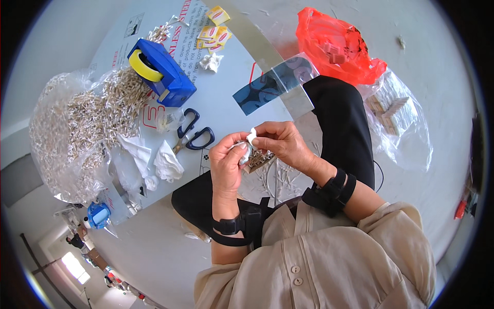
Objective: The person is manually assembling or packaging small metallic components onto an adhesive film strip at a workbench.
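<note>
In front of my lap, my left hand [227, 164] and my right hand [283, 141] meet with fingers closed. Between them they pinch a small crumpled white piece [251, 136], thin like tissue or film. More of it bunches under my left thumb. Just below my fingertips is a small container [260, 161] of thin, pale sticks like cotton swabs, partly hidden by my hands. Scissors [193, 133] with dark blue handles lie left of my left hand. Crumpled white tissues [168, 162] lie nearer the table's edge.
A blue tape dispenser [172, 77] with yellow tape stands beside a large clear bag [77, 129] of swabs. Yellow packets [218, 36] lie at the far side. A shiny sheet [272, 87] juts over the table edge. Red [334, 46] and clear bags [406, 116] sit at right.
</note>
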Demonstrator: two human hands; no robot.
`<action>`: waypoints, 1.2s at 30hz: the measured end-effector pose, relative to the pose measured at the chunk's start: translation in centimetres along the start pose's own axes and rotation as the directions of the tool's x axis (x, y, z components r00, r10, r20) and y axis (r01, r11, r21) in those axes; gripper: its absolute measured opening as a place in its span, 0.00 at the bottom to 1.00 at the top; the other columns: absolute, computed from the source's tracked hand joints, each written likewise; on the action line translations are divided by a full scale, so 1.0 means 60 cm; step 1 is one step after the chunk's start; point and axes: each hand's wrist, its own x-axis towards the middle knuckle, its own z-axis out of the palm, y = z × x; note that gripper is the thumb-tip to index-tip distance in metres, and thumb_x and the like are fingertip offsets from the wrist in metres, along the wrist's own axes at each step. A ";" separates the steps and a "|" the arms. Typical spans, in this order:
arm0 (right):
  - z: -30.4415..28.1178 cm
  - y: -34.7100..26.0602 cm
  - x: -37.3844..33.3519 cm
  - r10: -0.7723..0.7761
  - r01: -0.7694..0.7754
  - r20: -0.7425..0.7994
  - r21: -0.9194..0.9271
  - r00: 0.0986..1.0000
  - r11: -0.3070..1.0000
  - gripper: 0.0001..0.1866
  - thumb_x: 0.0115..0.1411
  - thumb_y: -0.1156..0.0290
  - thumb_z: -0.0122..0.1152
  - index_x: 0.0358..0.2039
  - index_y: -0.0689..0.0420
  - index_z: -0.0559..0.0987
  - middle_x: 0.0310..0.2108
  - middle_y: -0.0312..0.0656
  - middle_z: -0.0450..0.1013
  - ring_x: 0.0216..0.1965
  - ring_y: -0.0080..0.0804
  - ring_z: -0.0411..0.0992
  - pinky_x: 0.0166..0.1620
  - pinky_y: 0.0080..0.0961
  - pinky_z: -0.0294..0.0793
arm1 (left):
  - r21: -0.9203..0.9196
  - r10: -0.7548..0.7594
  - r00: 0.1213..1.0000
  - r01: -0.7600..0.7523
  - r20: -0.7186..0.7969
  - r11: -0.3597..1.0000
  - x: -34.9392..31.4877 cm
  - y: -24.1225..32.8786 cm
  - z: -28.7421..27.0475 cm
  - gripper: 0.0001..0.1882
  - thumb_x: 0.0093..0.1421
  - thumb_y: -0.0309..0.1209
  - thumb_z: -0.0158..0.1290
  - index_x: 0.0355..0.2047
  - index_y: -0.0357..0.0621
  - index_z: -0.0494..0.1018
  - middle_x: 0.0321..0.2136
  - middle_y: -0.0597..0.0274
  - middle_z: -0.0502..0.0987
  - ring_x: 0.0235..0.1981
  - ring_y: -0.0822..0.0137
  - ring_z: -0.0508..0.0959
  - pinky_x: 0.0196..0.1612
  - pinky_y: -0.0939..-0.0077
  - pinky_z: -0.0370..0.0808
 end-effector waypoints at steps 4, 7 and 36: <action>0.009 0.001 0.011 0.085 -0.090 -0.045 -0.114 0.995 0.989 0.06 0.57 0.74 0.58 0.31 0.64 0.75 0.23 0.32 0.69 0.24 0.15 0.65 0.27 0.14 0.65 | -0.097 -0.038 0.999 0.035 -0.031 0.995 -0.006 0.006 -0.019 0.10 0.55 0.21 0.48 0.36 0.32 0.74 0.24 0.62 0.74 0.18 0.80 0.66 0.18 0.89 0.59; 0.006 0.018 0.027 0.042 -0.056 -0.062 -0.238 0.997 0.970 0.07 0.55 0.74 0.58 0.27 0.64 0.72 0.20 0.31 0.65 0.23 0.15 0.62 0.25 0.16 0.62 | -0.233 0.060 0.961 -0.126 -0.268 0.964 -0.004 -0.007 -0.052 0.10 0.55 0.22 0.49 0.37 0.31 0.73 0.24 0.59 0.74 0.19 0.78 0.68 0.16 0.87 0.58; 0.081 0.005 0.029 0.118 -0.115 0.049 -0.061 0.992 0.992 0.10 0.58 0.76 0.52 0.41 0.61 0.73 0.30 0.38 0.69 0.24 0.18 0.63 0.25 0.15 0.62 | 0.299 0.378 0.515 -0.233 -0.770 0.925 -0.040 0.188 -0.407 0.03 0.46 0.23 0.56 0.21 0.42 0.72 0.17 0.70 0.70 0.19 0.78 0.67 0.19 0.83 0.61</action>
